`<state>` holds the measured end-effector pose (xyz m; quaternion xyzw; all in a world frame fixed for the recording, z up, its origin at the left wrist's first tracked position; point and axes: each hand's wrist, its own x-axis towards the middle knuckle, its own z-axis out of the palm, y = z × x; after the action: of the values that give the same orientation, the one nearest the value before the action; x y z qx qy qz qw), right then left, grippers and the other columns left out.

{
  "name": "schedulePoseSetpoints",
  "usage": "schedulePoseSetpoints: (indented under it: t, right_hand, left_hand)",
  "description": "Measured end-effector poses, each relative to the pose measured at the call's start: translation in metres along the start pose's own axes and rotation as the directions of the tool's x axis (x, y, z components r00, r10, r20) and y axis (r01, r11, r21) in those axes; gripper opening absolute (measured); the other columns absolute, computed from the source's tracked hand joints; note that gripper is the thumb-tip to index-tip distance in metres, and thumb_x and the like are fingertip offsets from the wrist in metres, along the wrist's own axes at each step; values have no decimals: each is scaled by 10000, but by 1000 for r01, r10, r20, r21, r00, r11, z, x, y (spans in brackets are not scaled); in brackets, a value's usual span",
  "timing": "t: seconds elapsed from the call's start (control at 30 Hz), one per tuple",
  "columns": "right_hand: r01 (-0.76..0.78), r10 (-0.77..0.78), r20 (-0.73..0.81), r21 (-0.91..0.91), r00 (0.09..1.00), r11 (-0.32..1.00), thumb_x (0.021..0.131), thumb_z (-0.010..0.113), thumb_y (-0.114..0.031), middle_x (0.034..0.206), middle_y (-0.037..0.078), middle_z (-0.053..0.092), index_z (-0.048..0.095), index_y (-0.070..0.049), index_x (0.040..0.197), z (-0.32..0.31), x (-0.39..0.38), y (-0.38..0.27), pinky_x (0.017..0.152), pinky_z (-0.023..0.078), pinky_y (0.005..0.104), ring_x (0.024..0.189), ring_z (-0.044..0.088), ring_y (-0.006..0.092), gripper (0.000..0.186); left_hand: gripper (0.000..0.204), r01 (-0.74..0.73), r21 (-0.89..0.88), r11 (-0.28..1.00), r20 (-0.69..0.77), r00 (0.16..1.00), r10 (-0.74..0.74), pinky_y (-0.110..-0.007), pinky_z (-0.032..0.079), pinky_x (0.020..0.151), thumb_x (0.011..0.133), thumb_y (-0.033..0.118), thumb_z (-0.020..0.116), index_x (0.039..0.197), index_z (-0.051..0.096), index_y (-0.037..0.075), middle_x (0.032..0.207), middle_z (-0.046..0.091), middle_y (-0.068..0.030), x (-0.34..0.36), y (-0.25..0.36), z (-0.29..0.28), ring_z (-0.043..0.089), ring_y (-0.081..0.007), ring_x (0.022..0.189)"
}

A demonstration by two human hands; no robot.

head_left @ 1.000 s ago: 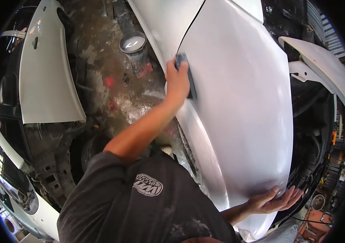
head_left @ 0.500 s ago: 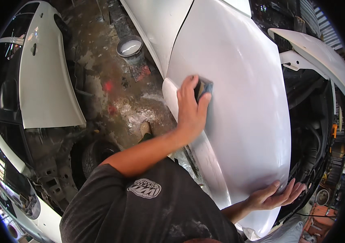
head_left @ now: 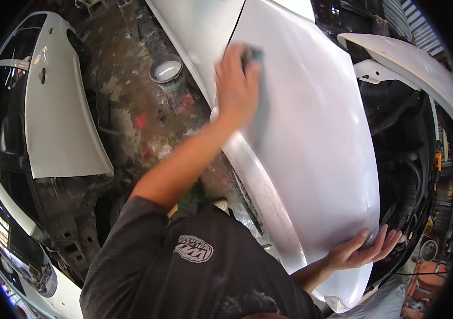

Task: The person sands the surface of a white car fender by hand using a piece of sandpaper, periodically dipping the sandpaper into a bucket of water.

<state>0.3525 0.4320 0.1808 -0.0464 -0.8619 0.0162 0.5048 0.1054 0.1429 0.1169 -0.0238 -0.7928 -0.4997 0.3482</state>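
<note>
My left hand [head_left: 237, 87] is wrapped round a dark sanding block [head_left: 256, 55] with a bluish-grey face, pressed against the white fender [head_left: 317, 138] near its upper left side. Motion smears the hand and the block somewhat. Down at the lower right, my right hand [head_left: 362, 251] lies against the fender's edge, fingers stretched out and spread, palm turned partly up, nothing in it. A smoother grey patch shows on the panel below the block.
Left of the fender, a bucket [head_left: 166, 70] of whitish liquid stands on the wet, stained floor. A second white car with a door panel [head_left: 59, 117] stands at the left. To the right are the dark engine bay [head_left: 399, 159] and another white fender [head_left: 407, 61].
My left hand has slid the sanding block up along the fender, away from my body. My right hand keeps its place at the fender's edge. The view has shifted slightly.
</note>
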Motion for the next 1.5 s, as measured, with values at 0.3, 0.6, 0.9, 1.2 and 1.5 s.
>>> schedulePoseSetpoints:
  t: [0.3,0.6,0.9,1.2,1.5]
  right_hand:
    - [-53,53,-1,12,999,999,1035,537,-234,1539,226,389,590,-3,1336,-1,-1,0,1117,447,533,1438,401,389,383]
    - [-66,67,-23,49,997,997,1031,541,-240,1534,220,399,600,1,1321,-2,-4,2,1125,434,531,1441,396,385,381]
    - [-60,62,-19,71,998,996,1034,542,-243,1537,214,397,602,-5,1316,0,-3,-1,1125,431,532,1443,393,386,374]
    - [-54,55,-24,41,998,998,1036,554,-249,1538,213,394,603,10,1305,0,-2,1,1111,446,516,1443,392,385,377]
    - [-71,71,-40,7,997,997,1022,571,-229,1530,213,417,621,16,1287,2,-1,-2,1125,419,525,1422,426,387,364]
  left_hand:
    - [601,-191,-2,982,184,965,188,-491,312,1163,971,221,599,1475,414,-47,1500,439,-270,-82,30,-5,420,-429,1379]
    - [596,-209,-31,977,120,970,211,-491,342,1135,926,172,655,1439,446,-47,1461,484,-248,-18,12,6,443,-419,1316]
    - [427,-208,-61,976,-3,978,208,-490,388,1059,921,139,623,1321,523,29,1355,561,-160,71,30,-11,494,-418,1172]
    - [521,-438,14,899,151,889,431,-492,384,1098,866,42,619,1379,530,5,1408,540,-242,-47,49,3,503,-422,1305]
    - [467,-409,-29,912,16,912,409,-491,370,1082,871,81,597,1328,532,4,1339,565,-231,-33,67,13,491,-407,1235]
